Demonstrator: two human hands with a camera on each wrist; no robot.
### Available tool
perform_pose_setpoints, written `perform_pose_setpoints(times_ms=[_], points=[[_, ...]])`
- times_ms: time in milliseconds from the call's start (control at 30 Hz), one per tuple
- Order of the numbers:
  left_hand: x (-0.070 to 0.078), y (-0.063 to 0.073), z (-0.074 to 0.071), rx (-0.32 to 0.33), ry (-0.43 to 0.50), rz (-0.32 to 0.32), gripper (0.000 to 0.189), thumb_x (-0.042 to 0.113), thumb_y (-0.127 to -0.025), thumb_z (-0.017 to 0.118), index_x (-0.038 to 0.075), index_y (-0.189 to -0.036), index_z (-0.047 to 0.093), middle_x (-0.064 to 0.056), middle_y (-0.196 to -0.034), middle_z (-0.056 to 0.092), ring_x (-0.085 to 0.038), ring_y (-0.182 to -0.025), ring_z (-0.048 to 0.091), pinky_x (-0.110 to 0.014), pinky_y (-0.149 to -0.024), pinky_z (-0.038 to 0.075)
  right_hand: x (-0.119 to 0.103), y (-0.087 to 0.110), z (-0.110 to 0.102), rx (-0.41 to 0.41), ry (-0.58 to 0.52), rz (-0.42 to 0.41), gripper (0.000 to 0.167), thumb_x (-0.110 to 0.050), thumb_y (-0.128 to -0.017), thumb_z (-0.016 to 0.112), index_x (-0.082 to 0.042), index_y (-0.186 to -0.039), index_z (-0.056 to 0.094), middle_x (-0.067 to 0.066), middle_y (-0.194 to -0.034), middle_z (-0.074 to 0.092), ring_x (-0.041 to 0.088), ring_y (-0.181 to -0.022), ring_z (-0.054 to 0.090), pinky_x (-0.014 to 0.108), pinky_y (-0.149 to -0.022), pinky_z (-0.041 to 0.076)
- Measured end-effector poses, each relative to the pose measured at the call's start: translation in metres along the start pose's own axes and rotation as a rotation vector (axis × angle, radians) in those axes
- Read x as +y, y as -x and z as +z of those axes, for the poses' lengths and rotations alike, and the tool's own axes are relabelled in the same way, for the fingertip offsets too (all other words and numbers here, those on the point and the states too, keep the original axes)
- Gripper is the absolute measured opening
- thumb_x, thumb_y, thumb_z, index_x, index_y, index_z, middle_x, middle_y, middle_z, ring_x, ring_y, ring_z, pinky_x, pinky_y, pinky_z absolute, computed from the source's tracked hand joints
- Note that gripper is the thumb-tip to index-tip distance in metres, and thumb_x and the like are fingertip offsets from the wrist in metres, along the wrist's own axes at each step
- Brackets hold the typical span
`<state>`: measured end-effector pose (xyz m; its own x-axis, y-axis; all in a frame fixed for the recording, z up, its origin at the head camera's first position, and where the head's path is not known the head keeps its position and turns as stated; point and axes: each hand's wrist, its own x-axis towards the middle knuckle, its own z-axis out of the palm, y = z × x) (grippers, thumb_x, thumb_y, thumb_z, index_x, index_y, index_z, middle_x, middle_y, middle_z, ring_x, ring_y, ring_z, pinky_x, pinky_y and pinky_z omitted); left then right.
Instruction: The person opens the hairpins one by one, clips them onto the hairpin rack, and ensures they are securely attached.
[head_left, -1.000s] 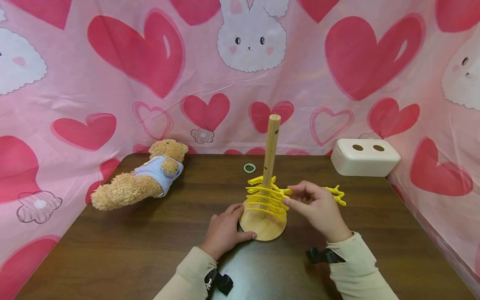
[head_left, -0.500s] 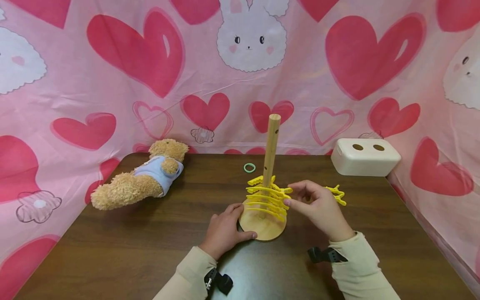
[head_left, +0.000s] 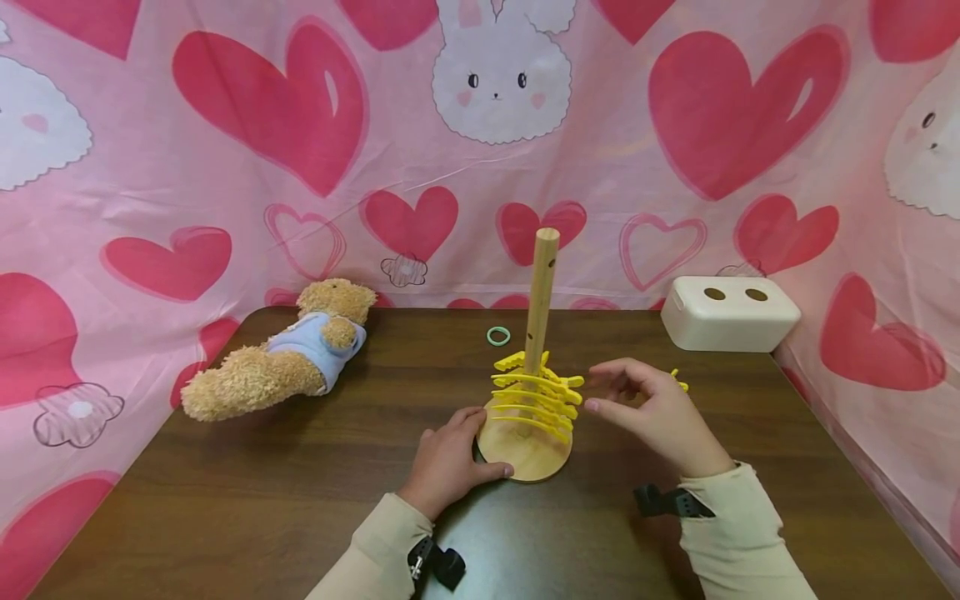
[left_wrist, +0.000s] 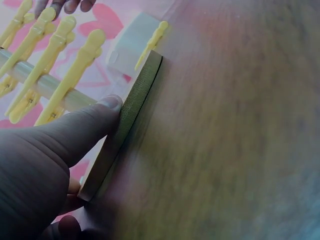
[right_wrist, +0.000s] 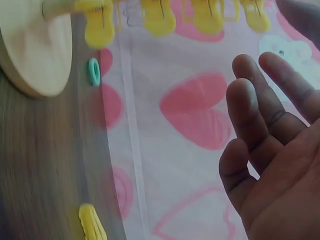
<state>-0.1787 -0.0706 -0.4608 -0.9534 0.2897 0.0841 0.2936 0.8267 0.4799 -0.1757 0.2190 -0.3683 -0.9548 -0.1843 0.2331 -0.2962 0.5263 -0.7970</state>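
On the table, a wooden stand has an upright round post [head_left: 540, 292] on a disc base [head_left: 525, 462]. Several yellow clothespins [head_left: 573, 382] are clipped one above another on its lower part; the left wrist view shows their spring ends. My left hand [head_left: 453, 454] grips the base's near-left rim, thumb on the top face. Just right of the top clothespin, my right hand [head_left: 660, 417] holds nothing, its fingers loosely bent and a small gap from the clip. Behind that hand, a loose yellow clothespin [head_left: 681, 382] on the table is mostly hidden.
A green ring [head_left: 489, 337] lies behind the stand. To the back left, a teddy bear [head_left: 303, 346] in a light blue top lies on the table. A white box [head_left: 720, 329] with two round holes stands at the back right, before the pink heart-patterned cloth [head_left: 615, 167].
My right hand has let go of the top clothespin and moved a little to the right, covering more of the loose one. The left hand and the stand have stayed in place.
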Motion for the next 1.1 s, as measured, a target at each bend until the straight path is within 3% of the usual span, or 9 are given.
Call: perform_pose_setpoints(times_ms=[267, 600, 900, 1100], points=[[0.002, 0.001, -0.001, -0.007, 0.014, -0.017, 0.092, 0.064, -0.074, 0.08, 0.009, -0.144, 0.054, -0.006, -0.146, 0.052, -0.027, -0.127, 0.056, -0.055, -0.092, 0.04, 0.017, -0.001, -0.015, 0.057, 0.161, 0.001, 0.036, -0.033, -0.086, 0.082, -0.016, -0.114, 0.069, 0.0, -0.1, 0.07, 0.019, -0.084, 0.059, 0.028, -0.072, 0.05], [0.002, 0.001, -0.001, -0.001, 0.022, -0.015, 0.092, 0.063, -0.074, 0.08, 0.008, -0.143, 0.054, -0.007, -0.145, 0.053, -0.027, -0.127, 0.056, -0.054, -0.091, 0.04, 0.037, -0.001, -0.031, 0.108, 0.198, 0.027, 0.04, -0.029, -0.087, 0.08, -0.008, -0.119, 0.068, 0.012, -0.107, 0.069, 0.025, -0.094, 0.059, 0.023, -0.076, 0.048], [0.002, 0.001, -0.001, -0.003, 0.016, -0.013, 0.092, 0.064, -0.074, 0.079, 0.009, -0.144, 0.054, -0.007, -0.146, 0.052, -0.026, -0.128, 0.055, -0.054, -0.091, 0.04, 0.064, 0.004, -0.053, 0.121, 0.234, 0.123, 0.046, -0.03, -0.092, 0.075, -0.004, -0.128, 0.063, 0.02, -0.114, 0.067, 0.028, -0.091, 0.056, 0.02, -0.069, 0.049], [0.002, 0.001, -0.002, -0.008, 0.014, -0.016, 0.092, 0.064, -0.074, 0.079, 0.009, -0.144, 0.054, -0.006, -0.146, 0.052, -0.026, -0.128, 0.054, -0.054, -0.092, 0.04, 0.081, 0.007, -0.058, 0.159, 0.217, 0.189, 0.046, -0.029, -0.095, 0.072, -0.001, -0.13, 0.06, 0.023, -0.12, 0.064, 0.03, -0.098, 0.057, 0.014, -0.07, 0.047]])
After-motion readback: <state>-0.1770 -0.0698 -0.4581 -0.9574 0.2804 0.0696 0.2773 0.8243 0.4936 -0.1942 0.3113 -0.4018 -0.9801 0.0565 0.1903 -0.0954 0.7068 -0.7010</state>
